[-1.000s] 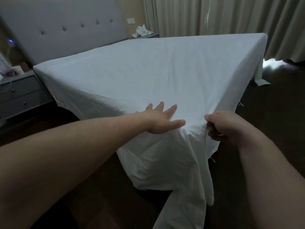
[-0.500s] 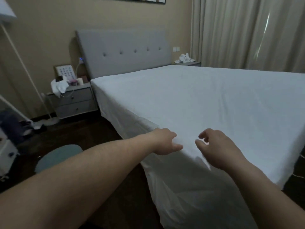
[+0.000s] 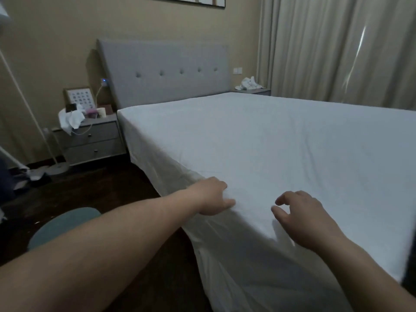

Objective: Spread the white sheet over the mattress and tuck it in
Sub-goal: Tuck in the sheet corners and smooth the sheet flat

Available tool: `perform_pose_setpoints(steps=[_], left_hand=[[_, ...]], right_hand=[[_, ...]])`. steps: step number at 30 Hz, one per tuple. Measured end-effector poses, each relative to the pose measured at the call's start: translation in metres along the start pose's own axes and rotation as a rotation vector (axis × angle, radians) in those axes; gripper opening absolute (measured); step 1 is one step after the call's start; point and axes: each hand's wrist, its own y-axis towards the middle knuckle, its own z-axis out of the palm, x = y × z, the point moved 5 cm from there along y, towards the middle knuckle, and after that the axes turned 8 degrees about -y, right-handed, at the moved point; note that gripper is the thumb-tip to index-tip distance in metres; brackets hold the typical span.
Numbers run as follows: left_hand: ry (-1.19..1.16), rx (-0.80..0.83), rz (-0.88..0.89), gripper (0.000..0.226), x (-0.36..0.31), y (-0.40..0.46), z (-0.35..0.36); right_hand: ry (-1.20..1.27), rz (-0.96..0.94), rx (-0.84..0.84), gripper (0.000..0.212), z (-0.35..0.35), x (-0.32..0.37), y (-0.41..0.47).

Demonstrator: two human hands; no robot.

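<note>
**Sheet spread over mattress; both hands at the near corner**

The sheet (image 3: 258,140) lies across the whole top of the mattress, with light wrinkles. Its edges hang loose down the near sides of the bed, untucked, and bunch in folds below the near corner.

All positions below are given relative to the headboard (image 3: 164,70).

- Left hand (image 3: 211,195): at the bed corner farthest from the headboard, on the side edge. The palm rests on the sheet and the fingers curl over the edge; whether they grip the cloth cannot be told.
- Right hand (image 3: 299,212): just beside the left hand, at the same far corner. It hovers over the sheet with fingers loosely curled, holding nothing.
- Nightstand (image 3: 92,140): directly left of the headboard, carrying a frame (image 3: 79,97) and crumpled cloth.
- Curtain (image 3: 337,48): right of the headboard, along the far side of the bed.
- Rug (image 3: 65,224): on the dark floor, well apart from the headboard, under the left forearm.
</note>
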Motion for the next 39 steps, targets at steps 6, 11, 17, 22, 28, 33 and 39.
perform_pose_setpoints(steps=[6, 11, 17, 22, 28, 33, 39], left_hand=[[-0.038, 0.028, 0.114, 0.086, -0.092, 0.013, 0.01], [-0.013, 0.087, 0.25, 0.068, -0.181, 0.001, 0.042], [0.027, 0.133, 0.333, 0.075, -0.239, 0.0, 0.086], [0.047, 0.111, 0.331, 0.072, -0.24, 0.003, 0.098], [0.077, 0.095, 0.321, 0.072, -0.241, 0.0, 0.098], [0.088, 0.113, 0.295, 0.071, -0.241, 0.0, 0.096], [0.082, 0.01, 0.255, 0.068, -0.255, 0.005, 0.075]], right_hand=[[0.26, 0.356, -0.251, 0.036, -0.036, -0.103, -0.022], [1.014, 0.976, -0.381, 0.057, 0.007, -0.198, -0.073], [1.152, 0.89, -0.062, 0.068, 0.072, -0.195, -0.091], [0.896, 0.821, -0.135, 0.046, 0.063, -0.201, -0.085], [0.995, 0.736, -0.209, 0.07, 0.042, -0.203, -0.081], [0.813, 0.647, -0.28, 0.049, 0.028, -0.207, -0.073], [0.817, 0.63, -0.274, 0.046, 0.031, -0.216, -0.076]])
